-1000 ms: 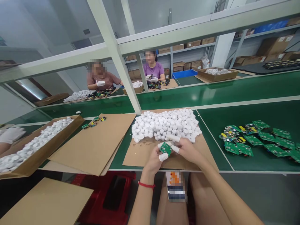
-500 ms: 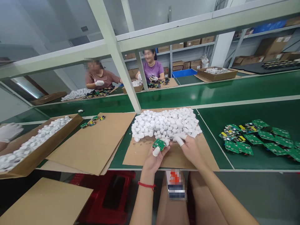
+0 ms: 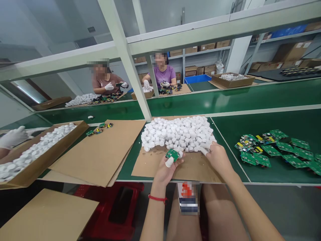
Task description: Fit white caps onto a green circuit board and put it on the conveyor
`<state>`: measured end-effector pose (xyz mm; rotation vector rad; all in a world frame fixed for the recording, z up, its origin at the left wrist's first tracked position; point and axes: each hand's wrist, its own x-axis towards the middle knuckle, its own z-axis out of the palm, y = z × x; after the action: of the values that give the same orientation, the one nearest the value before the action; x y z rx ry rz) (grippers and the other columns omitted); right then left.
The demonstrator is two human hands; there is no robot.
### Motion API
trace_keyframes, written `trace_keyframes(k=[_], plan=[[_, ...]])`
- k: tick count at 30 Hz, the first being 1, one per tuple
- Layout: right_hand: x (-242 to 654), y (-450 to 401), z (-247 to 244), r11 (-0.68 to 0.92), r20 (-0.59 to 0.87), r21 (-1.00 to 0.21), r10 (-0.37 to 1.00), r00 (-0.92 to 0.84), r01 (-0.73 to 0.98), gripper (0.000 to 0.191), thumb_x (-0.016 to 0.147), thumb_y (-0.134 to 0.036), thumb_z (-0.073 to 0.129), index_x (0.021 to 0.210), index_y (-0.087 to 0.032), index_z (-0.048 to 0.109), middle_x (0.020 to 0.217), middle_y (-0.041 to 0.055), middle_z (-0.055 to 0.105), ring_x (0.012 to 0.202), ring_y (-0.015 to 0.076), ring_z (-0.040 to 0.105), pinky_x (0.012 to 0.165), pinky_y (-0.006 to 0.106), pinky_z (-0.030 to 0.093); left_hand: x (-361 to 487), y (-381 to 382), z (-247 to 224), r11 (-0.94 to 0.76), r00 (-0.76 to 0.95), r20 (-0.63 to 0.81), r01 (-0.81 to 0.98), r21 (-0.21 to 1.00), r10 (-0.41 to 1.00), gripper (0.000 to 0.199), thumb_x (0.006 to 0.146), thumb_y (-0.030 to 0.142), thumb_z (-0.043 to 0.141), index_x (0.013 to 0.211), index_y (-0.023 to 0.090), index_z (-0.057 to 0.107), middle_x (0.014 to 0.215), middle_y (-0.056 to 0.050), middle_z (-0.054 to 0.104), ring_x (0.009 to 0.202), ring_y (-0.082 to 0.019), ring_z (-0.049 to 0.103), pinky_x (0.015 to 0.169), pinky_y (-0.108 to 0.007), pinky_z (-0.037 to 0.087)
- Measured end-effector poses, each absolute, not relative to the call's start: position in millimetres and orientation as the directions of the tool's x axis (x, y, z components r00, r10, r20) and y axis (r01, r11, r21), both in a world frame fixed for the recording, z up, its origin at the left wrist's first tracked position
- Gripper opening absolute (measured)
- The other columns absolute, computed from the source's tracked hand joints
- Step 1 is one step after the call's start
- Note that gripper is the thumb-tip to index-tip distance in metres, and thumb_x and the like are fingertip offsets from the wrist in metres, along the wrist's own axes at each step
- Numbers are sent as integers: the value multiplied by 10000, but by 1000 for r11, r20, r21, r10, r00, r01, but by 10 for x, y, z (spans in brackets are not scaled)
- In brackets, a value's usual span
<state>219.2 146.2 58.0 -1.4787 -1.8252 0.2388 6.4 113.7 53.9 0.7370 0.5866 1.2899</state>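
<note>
In my left hand (image 3: 167, 170) a small green circuit board (image 3: 172, 154) is held near the front of the pile, its green face up and my thumb over its lower edge. White finger covers show on both my hands. My right hand (image 3: 217, 156) is at the right front corner of the heap of small white caps (image 3: 177, 132), with covered fingertips stretched out against the caps and apart from one another. I see no cap gripped in it. Under the heap lies a cardboard sheet (image 3: 155, 165).
Many green circuit boards (image 3: 284, 145) lie on the right of the green bench. At left are stacked cardboard sheets (image 3: 97, 157), a few boards (image 3: 97, 131) and a carton (image 3: 47, 160) of caps, with a co-worker's gloved hand (image 3: 13, 137) beside it. Two people sit across the bench beyond a metal post (image 3: 135, 77).
My right hand has moved right along the front of the heap to its corner. My left hand and the board have shifted slightly right. Across the bench, a co-worker now holds up a board.
</note>
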Motion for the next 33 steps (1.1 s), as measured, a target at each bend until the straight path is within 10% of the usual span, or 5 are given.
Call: trace_keyframes(k=[8,16,33], plan=[[1816,1228,729,566,425,-581,824,-375,586,478,774,-204,599,1241,-270,521,1090,61,628,963,231,587,805,333,496,86,1132,571,142,266,21,-579,803,964,458,542,336,823,937,156,679,933,-89,690,958,-275,603,913,-413,429],[1549,1276,640,545,477,-641,834,-275,540,325,752,-75,534,1022,-185,678,795,122,666,839,310,580,782,477,453,71,1131,601,153,275,2,-540,827,961,473,525,356,827,922,148,674,919,-101,684,916,-266,605,887,-436,453],[1892,1108,668,295,318,-939,941,-119,-179,375,741,-458,668,1061,-267,630,949,54,721,766,207,698,740,350,574,257,1079,541,13,124,10,-187,982,992,581,464,8,757,1004,173,622,907,-40,657,826,-193,609,732,-277,499]])
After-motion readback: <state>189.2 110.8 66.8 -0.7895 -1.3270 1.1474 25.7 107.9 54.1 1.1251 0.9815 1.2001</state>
